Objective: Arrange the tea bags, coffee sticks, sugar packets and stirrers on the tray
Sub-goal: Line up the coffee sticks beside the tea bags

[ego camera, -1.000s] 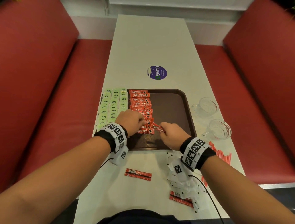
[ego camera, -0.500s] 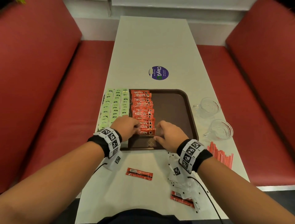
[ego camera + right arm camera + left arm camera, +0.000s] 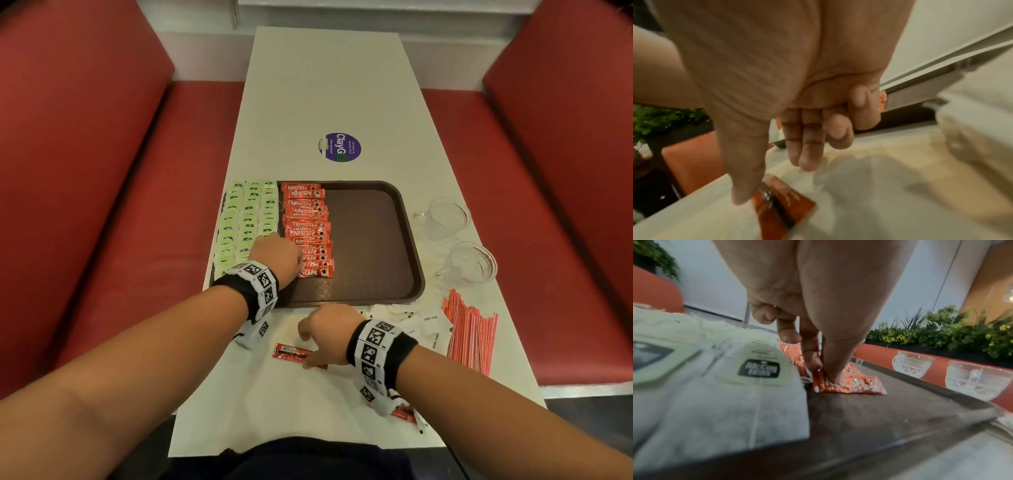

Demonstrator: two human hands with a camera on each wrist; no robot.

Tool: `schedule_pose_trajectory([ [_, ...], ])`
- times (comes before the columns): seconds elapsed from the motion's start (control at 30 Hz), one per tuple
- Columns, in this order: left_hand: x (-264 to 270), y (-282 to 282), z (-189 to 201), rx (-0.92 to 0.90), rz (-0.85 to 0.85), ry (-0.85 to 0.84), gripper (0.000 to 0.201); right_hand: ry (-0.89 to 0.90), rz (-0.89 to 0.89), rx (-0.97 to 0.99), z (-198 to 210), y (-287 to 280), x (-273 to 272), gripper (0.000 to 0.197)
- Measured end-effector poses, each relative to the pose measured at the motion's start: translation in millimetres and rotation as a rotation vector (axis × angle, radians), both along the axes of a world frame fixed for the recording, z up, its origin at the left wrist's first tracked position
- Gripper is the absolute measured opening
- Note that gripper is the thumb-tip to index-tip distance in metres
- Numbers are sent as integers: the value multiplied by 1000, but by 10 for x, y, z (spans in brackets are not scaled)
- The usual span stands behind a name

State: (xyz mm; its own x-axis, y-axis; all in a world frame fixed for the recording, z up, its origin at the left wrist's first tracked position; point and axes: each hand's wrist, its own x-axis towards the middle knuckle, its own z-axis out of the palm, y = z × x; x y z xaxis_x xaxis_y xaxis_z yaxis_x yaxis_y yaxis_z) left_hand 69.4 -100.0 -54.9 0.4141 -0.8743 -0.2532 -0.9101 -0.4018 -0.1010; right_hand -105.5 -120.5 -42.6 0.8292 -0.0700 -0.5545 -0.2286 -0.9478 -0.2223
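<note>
Green-tagged tea bags [image 3: 245, 219] fill the left of the brown tray [image 3: 376, 240]. Beside them lies a column of red coffee sticks [image 3: 308, 226] marked "NESCAFE" — the left hand [image 3: 277, 257] pinches the nearest stick. The right hand [image 3: 329, 334], fingers loosely extended, thumb touching, reaches a loose stick [image 3: 291, 353] on the table [image 3: 325, 85]. Sugar packets [image 3: 424, 329] and stirrers [image 3: 469, 335] lie rightward — off the tray.

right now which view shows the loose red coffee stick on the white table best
The head view: the loose red coffee stick lies whole on the white table, partly under the right hand. The right wrist view shows it blurred beneath the thumb; the left wrist view misses it.
</note>
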Motion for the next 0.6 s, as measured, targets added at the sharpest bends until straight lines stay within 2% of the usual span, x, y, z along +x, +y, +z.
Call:
schedule_pose_trajectory([
  [0.23,-64,42,136,-79,12,33,33,69,23,-47,108,94,82,24],
  [0.37,-152,115,321,-216,-26,120,29,30,-79,-30,242,-61,-94,20],
  [0.5,-385,199,443,-284,-161,252,23,5,-206,-29,417,-318,-462,14],
  [0.6,-700,270,438,-238,-364,301,21,-27,-357,-29,504,-514,-772,16],
])
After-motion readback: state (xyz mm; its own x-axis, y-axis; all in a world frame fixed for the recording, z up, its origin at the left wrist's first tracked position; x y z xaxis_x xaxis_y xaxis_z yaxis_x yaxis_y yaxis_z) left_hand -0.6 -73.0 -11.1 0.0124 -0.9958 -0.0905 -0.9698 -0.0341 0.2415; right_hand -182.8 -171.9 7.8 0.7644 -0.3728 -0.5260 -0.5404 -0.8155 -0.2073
